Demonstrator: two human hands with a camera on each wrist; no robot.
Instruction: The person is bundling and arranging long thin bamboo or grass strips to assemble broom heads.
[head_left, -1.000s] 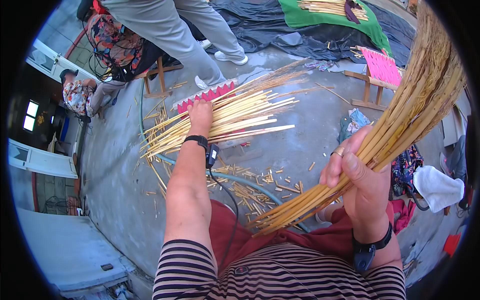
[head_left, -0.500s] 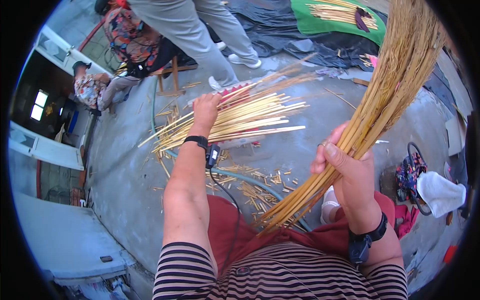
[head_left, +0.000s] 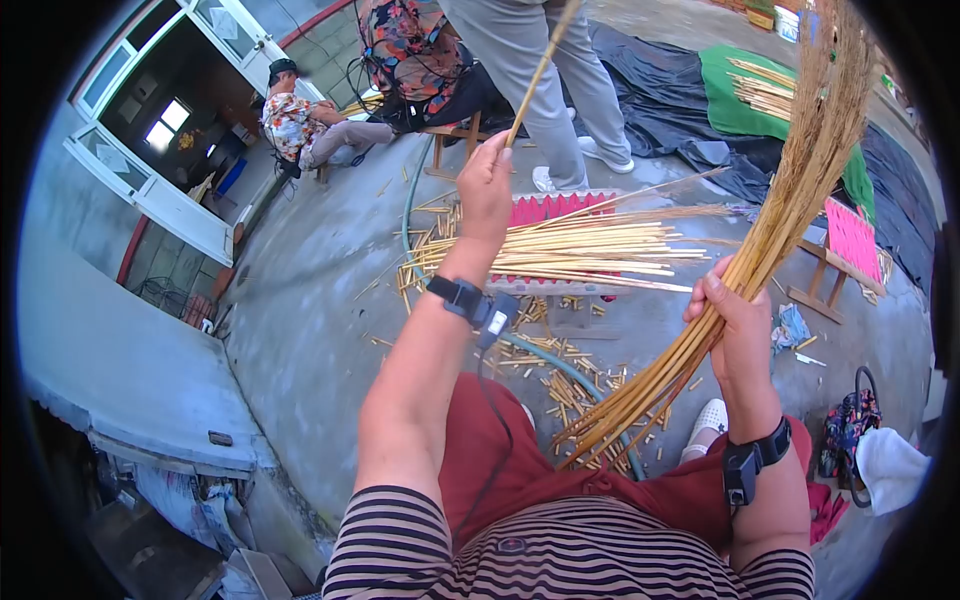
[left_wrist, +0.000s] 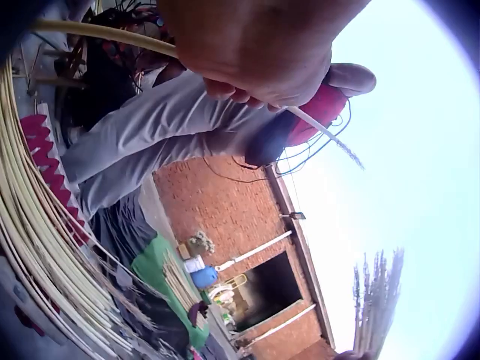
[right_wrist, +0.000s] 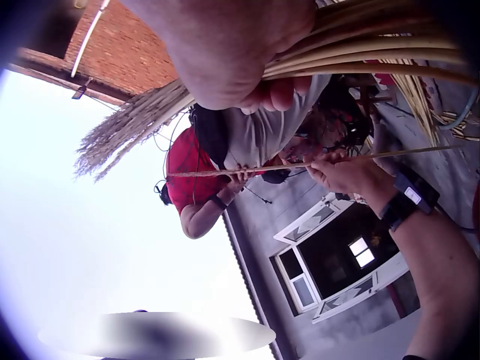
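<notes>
My left hand [head_left: 484, 195] is raised above the pile, pinching one thin stalk [head_left: 543, 72] that points upward. In the right wrist view that stalk [right_wrist: 270, 169] runs out past both sides of the hand. My right hand [head_left: 745, 325] grips a thick bundle of long stalks [head_left: 805, 165], brushy tops up and bare ends slanting down toward my lap. The bundle's feathery heads [right_wrist: 135, 124] stand against the sky in the right wrist view. A pile of pale stalks [head_left: 600, 248] lies across a low bench with pink zigzag cloth [head_left: 558, 208], below my left hand.
Short cut stalk pieces [head_left: 570, 395] litter the concrete around a green hose [head_left: 560, 366]. A person in grey trousers [head_left: 545, 110] stands behind the bench; another person [head_left: 305, 125] sits at the left. A pink-topped stool [head_left: 850, 236] stands right, a bag [head_left: 850, 430] nearer.
My left hand has lifted off the pile with a single stalk in its fingers. My right hand still holds its bundle. The head view has turned left, so the surroundings sit farther right.
</notes>
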